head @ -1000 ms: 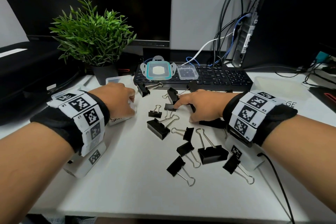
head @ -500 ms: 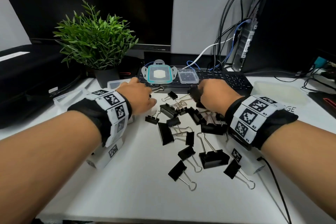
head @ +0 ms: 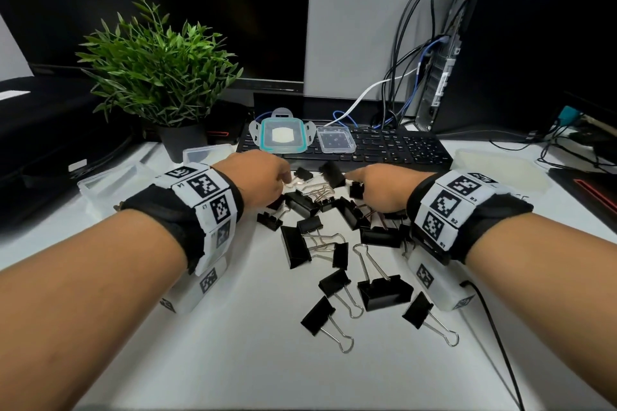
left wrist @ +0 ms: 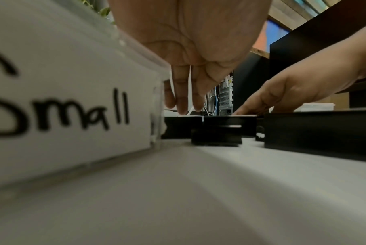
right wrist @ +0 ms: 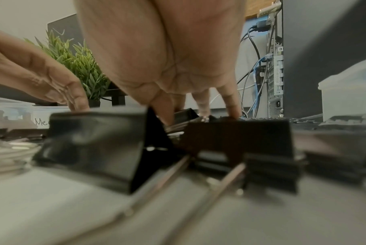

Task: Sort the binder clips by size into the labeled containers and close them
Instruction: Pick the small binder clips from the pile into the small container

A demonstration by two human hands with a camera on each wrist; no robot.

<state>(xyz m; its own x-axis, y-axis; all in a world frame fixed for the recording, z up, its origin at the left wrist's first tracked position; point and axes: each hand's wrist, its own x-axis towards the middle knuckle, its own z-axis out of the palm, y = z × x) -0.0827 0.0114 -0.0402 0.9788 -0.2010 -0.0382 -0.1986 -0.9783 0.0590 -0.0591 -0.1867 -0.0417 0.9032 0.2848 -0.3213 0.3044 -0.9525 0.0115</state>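
black binder clips (head: 329, 237) of several sizes lie scattered across the middle of the white desk (head: 233, 360), bunched thickest at the far end just short of the keyboard (head: 384, 147). both hands hover low over that far bunch. the left hand (head: 263, 178) reaches in from the left with its fingers (left wrist: 182, 94) pointing down, straight and relaxed, their tips just above the clips; it grasps nothing that shows. the right hand (head: 384, 187) comes in from the right, fingers (right wrist: 230, 102) extended downward and touching the tops of the clips under it; whether any clip is pinched cannot be told, though the fingers look uncurled.

a clear container labeled "small" (left wrist: 68, 102) stands on the desk just to the left of the left wrist. a second clear container (right wrist: 39, 116) sits farther left, its label starting "me" and otherwise hidden. a larger translucent container (head: 500, 170) stands to the right, beyond the right wrist. two lids rest on the keyboard: one with a teal rim (head: 283, 135) and a smaller clear one (head: 335, 140) beside it. a potted plant (head: 160, 70) stands at the back left.
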